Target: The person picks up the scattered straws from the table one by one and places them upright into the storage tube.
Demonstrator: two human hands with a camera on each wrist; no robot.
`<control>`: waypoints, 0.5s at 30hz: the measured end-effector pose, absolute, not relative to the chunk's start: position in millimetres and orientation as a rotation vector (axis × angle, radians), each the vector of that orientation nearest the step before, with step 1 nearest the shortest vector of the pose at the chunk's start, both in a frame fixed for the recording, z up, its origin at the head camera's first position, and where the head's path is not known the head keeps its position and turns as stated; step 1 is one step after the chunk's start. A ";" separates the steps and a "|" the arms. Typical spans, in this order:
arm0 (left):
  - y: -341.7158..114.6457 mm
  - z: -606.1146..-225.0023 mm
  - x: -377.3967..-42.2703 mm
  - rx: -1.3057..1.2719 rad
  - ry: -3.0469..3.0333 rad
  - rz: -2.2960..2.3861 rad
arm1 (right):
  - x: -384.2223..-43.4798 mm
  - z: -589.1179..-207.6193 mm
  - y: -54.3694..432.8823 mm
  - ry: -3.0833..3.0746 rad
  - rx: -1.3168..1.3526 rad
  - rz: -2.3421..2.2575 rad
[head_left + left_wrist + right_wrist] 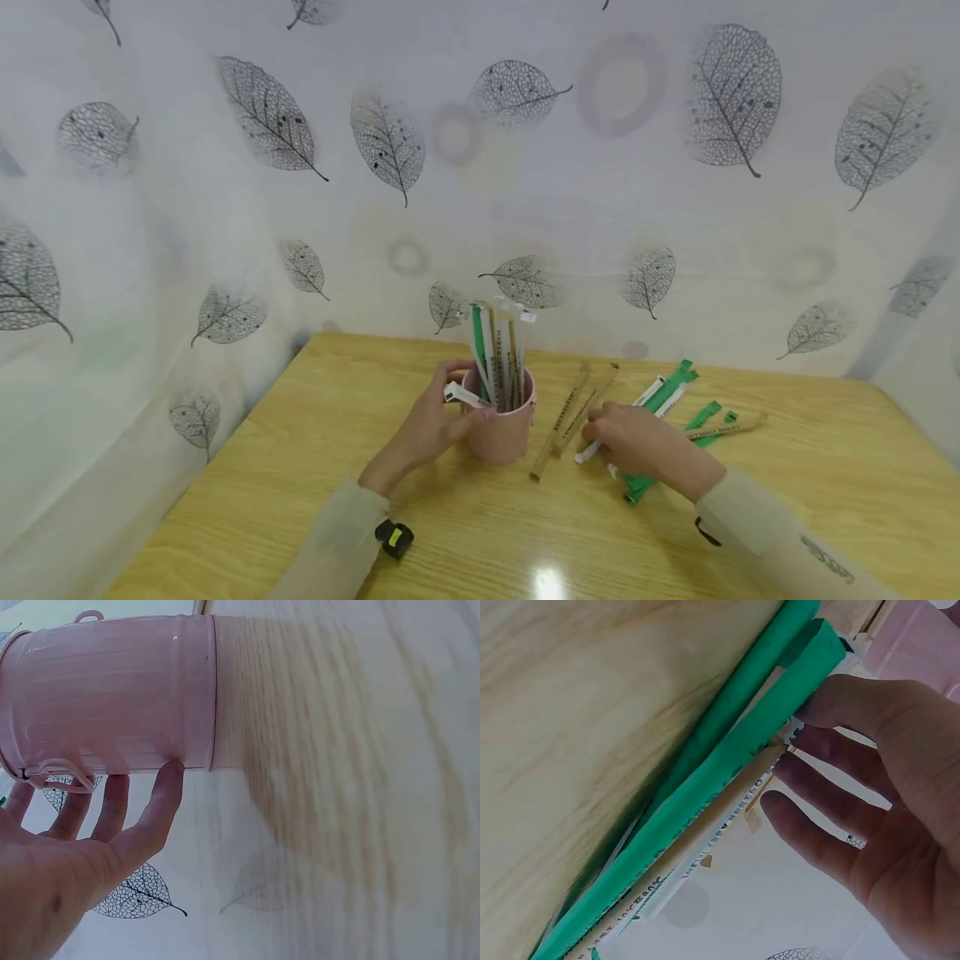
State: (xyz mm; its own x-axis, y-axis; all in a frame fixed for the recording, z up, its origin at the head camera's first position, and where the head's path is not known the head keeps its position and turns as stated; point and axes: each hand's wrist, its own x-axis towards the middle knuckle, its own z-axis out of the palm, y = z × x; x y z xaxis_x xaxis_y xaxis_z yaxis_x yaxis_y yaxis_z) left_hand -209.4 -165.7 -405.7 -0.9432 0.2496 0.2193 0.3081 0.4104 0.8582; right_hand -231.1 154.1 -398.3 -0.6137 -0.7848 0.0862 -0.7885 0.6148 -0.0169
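Note:
A pink pail-shaped cup (498,437) stands upright on the table, holding several wrapped straws (498,358) in white, green and brown paper. My left hand (429,425) grips the cup's side, its fingers against the wall in the left wrist view; one white-wrapped straw (467,395) slants over the rim by the thumb. To the right, my right hand (637,437) is over a loose pile of straws. In the right wrist view, thumb and forefinger pinch the end of a white-wrapped straw (793,732), beside green-wrapped straws (727,761).
Two brown-wrapped straws (564,421) lie between the cup and the pile. More green-wrapped straws (705,414) and a brown one (738,426) spread out to the right. A leaf-patterned curtain (570,192) borders the wooden table (465,533) at the back and sides.

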 end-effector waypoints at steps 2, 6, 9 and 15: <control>-166.1 -405.6 -209.3 -0.509 -2.591 -1.585 | -229.5 -398.0 154.9 -2.730 1.362 0.081; -166.4 -405.8 -209.1 -0.511 -2.597 -1.573 | -227.8 -395.2 157.7 -2.651 1.404 0.096; -166.2 -405.6 -209.1 -0.525 -2.596 -1.565 | -229.1 -391.4 160.9 -2.532 1.428 0.174; -166.1 -404.6 -208.7 -0.518 -2.602 -1.554 | -235.2 -377.0 167.3 -2.250 1.387 0.373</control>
